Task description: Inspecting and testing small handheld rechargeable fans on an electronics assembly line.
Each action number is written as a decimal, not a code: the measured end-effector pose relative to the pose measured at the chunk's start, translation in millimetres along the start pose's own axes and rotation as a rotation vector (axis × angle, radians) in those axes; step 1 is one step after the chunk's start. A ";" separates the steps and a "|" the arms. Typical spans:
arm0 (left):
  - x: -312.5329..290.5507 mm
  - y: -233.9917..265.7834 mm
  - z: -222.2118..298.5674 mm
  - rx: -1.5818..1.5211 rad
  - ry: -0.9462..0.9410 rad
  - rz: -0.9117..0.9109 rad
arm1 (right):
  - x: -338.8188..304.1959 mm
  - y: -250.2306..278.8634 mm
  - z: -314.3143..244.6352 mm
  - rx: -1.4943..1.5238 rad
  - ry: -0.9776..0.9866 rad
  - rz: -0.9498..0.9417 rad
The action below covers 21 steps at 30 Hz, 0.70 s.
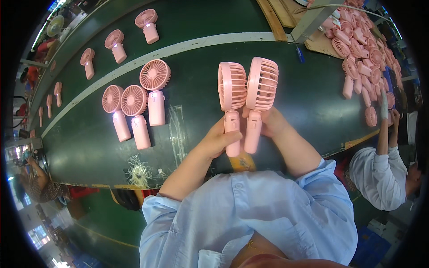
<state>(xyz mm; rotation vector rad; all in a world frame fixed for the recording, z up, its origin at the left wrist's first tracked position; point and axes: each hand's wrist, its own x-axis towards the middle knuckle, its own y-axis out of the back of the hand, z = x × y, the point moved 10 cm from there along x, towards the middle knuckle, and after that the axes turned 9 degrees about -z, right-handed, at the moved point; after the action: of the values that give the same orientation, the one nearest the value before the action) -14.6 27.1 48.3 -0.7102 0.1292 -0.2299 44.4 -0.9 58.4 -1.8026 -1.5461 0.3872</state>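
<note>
Two pink handheld fans stand side by side in front of me over the dark green table, heads up and handles down. My left hand [218, 139] is closed round the handle of the left fan [231, 87], its thumb across the front. Behind the handle of the right fan [262, 85] are the fingers of my right hand [273, 122], partly hidden and gripping it. The two caged heads are close together. To the left lie three more pink fans in a group: a left one [112, 99], a middle one [134, 101] and a right one [155, 75].
Beyond a white line [201, 41] lie more pink fans [146, 18] in a spaced row. A large pile of fans [357, 44] covers the far right, where a co-worker [380, 174] reaches in. A blue pen [300, 54], metal post [313, 22] and shredded clump [139, 171] are also there.
</note>
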 end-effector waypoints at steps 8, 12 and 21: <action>1.8 6.9 -25.7 -0.142 0.046 -0.088 | -7.1 20.0 22.9 0.020 -0.067 0.004; 2.3 3.4 -21.3 -0.154 0.035 -0.087 | -1.7 14.2 20.6 0.065 -0.069 0.010; 3.9 3.8 -12.4 -0.105 0.016 0.008 | 7.3 0.8 14.9 0.075 -0.078 0.064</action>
<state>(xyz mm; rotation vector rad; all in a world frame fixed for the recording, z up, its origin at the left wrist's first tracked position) -12.7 21.1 36.4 -0.8122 0.1607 -0.2223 37.2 10.7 49.1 -1.8013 -1.5082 0.5447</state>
